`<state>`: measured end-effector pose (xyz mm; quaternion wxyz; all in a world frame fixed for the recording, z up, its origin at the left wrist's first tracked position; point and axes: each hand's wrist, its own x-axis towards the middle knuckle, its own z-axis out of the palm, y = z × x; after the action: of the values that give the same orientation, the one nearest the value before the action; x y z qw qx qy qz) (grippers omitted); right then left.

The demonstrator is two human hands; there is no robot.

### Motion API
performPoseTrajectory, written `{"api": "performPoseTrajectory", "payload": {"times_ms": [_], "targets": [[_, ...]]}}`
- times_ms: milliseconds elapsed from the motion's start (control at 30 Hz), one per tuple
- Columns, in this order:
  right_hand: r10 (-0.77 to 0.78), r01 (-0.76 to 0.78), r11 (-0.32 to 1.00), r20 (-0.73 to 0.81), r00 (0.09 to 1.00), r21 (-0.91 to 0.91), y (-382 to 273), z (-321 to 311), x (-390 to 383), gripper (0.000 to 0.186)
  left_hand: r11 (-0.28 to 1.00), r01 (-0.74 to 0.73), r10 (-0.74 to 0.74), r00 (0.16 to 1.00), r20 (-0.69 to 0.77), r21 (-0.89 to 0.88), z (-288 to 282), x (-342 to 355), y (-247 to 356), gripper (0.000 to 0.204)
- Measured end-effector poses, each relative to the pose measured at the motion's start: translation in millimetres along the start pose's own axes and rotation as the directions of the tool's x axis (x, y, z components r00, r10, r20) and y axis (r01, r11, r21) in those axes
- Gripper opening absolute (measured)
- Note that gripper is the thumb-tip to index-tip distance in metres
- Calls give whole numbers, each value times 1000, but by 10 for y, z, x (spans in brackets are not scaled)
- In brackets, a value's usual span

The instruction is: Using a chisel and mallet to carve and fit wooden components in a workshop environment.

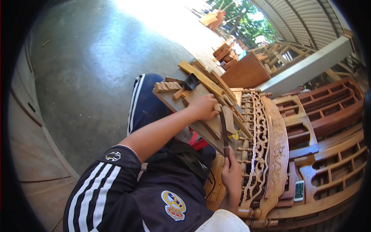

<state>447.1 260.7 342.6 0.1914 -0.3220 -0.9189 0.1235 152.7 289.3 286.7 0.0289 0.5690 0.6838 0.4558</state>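
Note:
My left hand is closed on a small pale wooden block, holding it over the slanted work board in front of me. Gripped in my right hand is a long, narrow, dark file; its upper end lies against or right beside the block, and I cannot tell whether they touch. A flat wooden piece lies just right of the file. Beyond my left hand, a black clamp-like object sits among wooden strips on the board.
Carved openwork furniture panels and slatted reddish-brown wooden frames crowd the right side. On a frame lies a phone. A pale beam crosses behind them. Concrete floor stretches to the left, beside a wooden panel.

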Motion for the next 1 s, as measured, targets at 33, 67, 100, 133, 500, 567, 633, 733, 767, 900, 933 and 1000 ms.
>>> {"api": "performPoseTrajectory", "payload": {"times_ms": [33, 67, 100, 133, 500, 567, 633, 733, 767, 900, 933, 1000], "targets": [[64, -61, 996, 51, 997, -68, -161, -94, 93, 46, 1000, -9, 9, 1000, -23, 19, 25, 0, -19, 43], [82, -79, 994, 40, 996, -71, -159, -134, 151, 46, 1000, -24, 24, 1000, -10, 12, 79, -25, -13, 43], [36, -32, 993, 25, 999, -118, -168, -150, 230, 46, 1000, -3, 3, 999, -44, -11, 52, -24, -19, 43], [-14, 16, 986, 16, 1000, -166, -159, -165, 268, 46, 999, 21, -23, 997, -79, -34, 29, -19, -30, 44], [64, -73, 986, 64, 996, 149, 157, 61, -93, 48, 988, -124, 132, 987, 93, -92, -83, -76, 40, 45], [55, -59, 993, 35, 998, 100, -63, 195, 241, 46, 986, -146, 153, 983, 97, -78, -116, -95, -1, 45], [-124, 132, 985, -81, 989, 109, -63, 341, 531, 45, 983, -168, 174, 979, 103, -70, -83, -111, 6, 44], [-2, 4, 999, -27, 1000, 42, -151, 332, 598, 46, 986, -160, 163, 985, 65, -48, -70, -106, 0, 46], [2, 0, 998, -39, 999, 57, -126, 326, 567, 46, 991, -129, 131, 987, 96, -20, -47, -118, 36, 47], [91, -89, 992, -16, 996, 87, -66, 244, 204, 48, 993, -98, 85, 979, 183, 66, -66, -119, 146, 47], [139, -137, 986, -13, 990, 98, -63, 200, 121, 48, 992, -112, 98, 974, 202, 60, -64, -115, 179, 47], [117, -116, 993, -34, 993, 32, -51, 192, 87, 50, 992, -115, 100, 973, 210, 60, -83, -111, 217, 46]]}}
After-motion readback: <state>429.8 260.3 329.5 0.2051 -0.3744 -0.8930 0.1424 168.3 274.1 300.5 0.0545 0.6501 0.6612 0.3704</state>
